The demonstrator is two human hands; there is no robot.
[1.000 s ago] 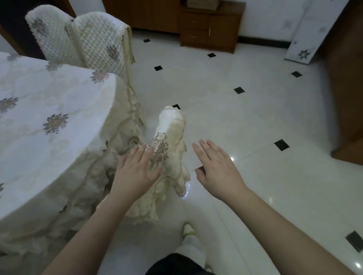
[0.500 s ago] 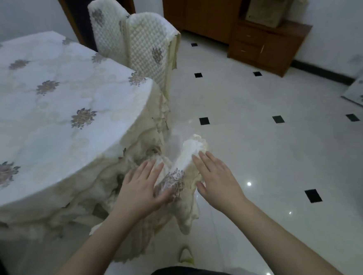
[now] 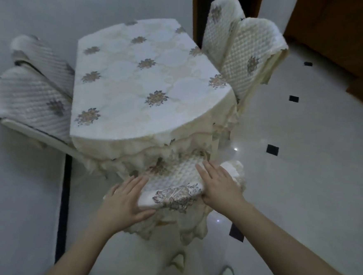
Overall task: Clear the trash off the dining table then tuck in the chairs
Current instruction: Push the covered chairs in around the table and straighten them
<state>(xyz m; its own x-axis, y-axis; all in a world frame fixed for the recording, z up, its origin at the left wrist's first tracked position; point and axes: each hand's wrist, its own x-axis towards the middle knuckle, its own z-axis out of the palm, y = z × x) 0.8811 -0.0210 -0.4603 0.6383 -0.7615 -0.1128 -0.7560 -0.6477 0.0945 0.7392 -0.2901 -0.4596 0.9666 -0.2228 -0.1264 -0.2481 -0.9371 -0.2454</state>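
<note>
The chair (image 3: 173,179) at the table's (image 3: 137,80) near edge is pressed between the spread left hand (image 3: 124,200) and spread right hand (image 3: 220,185).

A glossy white tiled floor (image 3: 303,167) with small black diamond insets caught pinpoint reflections of light, a plain pale grey wall (image 3: 56,6) stood behind, and dark brown wooden cabinetry (image 3: 344,37) rose at the right.

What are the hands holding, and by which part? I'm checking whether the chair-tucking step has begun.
Both hands are on the near chair's backrest: left hand and right hand lie flat-fingered against its two ends, pressing on it rather than gripping.
</note>
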